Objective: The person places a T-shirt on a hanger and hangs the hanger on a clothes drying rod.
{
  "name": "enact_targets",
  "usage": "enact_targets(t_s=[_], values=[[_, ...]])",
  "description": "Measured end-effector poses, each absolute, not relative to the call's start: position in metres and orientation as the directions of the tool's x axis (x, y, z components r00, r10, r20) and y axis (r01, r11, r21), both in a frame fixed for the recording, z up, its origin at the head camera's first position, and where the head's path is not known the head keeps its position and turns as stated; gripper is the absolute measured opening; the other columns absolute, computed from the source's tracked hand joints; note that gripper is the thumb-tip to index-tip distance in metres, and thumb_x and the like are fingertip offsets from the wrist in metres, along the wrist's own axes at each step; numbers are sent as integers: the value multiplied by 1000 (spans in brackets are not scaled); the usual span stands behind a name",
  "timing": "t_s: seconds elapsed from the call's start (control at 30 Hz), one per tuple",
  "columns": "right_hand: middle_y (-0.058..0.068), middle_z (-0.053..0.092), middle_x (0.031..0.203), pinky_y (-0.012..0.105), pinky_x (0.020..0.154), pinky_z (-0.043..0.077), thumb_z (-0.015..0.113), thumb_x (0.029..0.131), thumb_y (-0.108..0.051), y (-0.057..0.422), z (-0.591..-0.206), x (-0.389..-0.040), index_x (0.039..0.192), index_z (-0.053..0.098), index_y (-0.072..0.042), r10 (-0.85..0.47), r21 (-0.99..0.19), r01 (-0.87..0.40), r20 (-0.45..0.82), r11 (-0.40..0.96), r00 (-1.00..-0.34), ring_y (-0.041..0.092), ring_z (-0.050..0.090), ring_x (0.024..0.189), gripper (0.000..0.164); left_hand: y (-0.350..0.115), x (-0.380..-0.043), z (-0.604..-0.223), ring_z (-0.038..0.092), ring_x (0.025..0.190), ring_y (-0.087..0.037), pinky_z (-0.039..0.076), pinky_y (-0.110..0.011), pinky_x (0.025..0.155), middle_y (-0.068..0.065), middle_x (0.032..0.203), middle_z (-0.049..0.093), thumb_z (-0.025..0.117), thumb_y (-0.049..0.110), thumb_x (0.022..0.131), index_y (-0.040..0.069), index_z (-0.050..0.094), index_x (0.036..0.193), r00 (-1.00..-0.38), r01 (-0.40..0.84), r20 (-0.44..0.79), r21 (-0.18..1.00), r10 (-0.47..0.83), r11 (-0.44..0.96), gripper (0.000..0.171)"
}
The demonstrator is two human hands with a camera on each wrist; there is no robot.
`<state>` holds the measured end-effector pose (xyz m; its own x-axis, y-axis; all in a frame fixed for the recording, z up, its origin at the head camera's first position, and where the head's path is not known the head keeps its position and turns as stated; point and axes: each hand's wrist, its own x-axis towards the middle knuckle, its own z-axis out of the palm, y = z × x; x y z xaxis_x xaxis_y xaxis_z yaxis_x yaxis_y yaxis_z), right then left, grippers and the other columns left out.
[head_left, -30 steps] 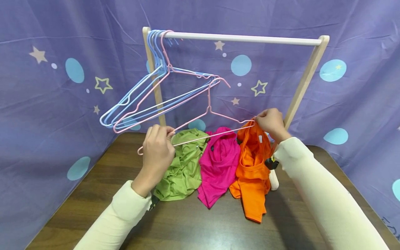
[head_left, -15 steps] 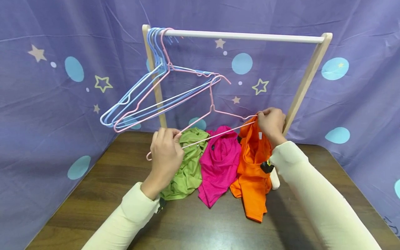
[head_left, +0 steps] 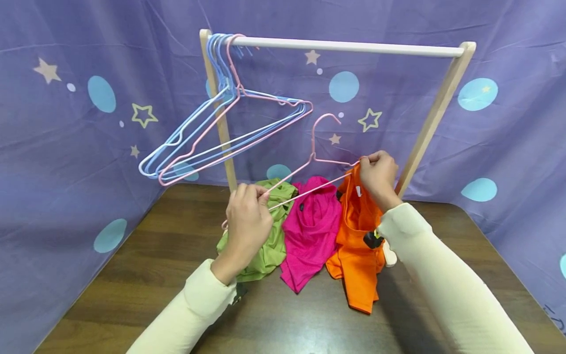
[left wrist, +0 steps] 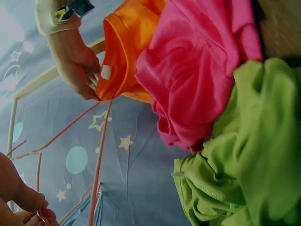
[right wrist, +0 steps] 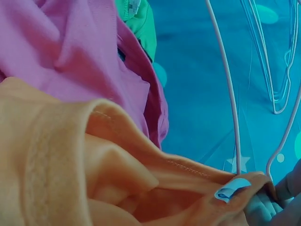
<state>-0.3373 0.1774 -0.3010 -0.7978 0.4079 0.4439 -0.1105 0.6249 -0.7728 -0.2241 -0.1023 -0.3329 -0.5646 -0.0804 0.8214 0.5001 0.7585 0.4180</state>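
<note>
My left hand point(head_left: 248, 216) grips the left arm of a pink wire hanger point(head_left: 295, 173), whose hook points up and to the right. With its fingertips my right hand point(head_left: 379, 174) pinches the neckline of an orange shirt point(head_left: 357, 246). The hanger's right end goes in at that neckline, beside a small white label point(left wrist: 106, 72). In the right wrist view the collar of the orange shirt point(right wrist: 56, 160) gapes wide, and the hanger's tip is hidden behind the cloth. The lower part of the orange shirt lies on the table.
A magenta garment point(head_left: 311, 228) and a green garment point(head_left: 269, 253) lie crumpled left of the orange one on the wooden table point(head_left: 300, 319). Behind stands a rack with a white rail point(head_left: 349, 46). Several blue, white and pink hangers point(head_left: 199, 132) hang at its left end.
My left hand has moved right with the pink hanger, and the hanger's right end has slid further into the orange neckline. My right hand keeps its pinch on the neckline.
</note>
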Motion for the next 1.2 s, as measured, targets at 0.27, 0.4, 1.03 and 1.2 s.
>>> enact_targets(t_s=[0.27,0.4,1.03,1.2], values=[[18,75,99,23,65,45,53,98,-13,192,-295,-331,115,71,-1,166,-735,-245,437,632,-884,20,61,78,28,-102,-228,-330,56,77,-33,47,-47,71,-12,84,61,70,4,91,0,68,91,-597,496,798,446,-81,745,4],[20,74,102,33,75,50,53,96,-3,203,-297,-332,120,73,-1,-39,-590,-386,514,709,-857,29,67,87,31,-107,-228,-327,56,76,-32,47,-47,71,-11,83,62,70,4,90,1,68,91,-617,479,781,472,-99,740,4],[16,67,72,48,59,49,69,84,8,207,-313,-338,80,71,-1,-340,25,-618,852,786,-397,36,54,66,10,-114,-227,-327,57,76,-35,48,-49,72,-14,85,64,72,5,91,1,68,91,-609,440,783,466,-126,768,6],[18,69,77,48,61,53,69,85,7,203,-318,-335,83,71,3,-399,144,-611,865,778,-305,37,57,68,5,-114,-227,-327,57,75,-35,47,-49,71,-14,84,64,71,5,91,1,68,91,-590,452,798,454,-124,768,5]])
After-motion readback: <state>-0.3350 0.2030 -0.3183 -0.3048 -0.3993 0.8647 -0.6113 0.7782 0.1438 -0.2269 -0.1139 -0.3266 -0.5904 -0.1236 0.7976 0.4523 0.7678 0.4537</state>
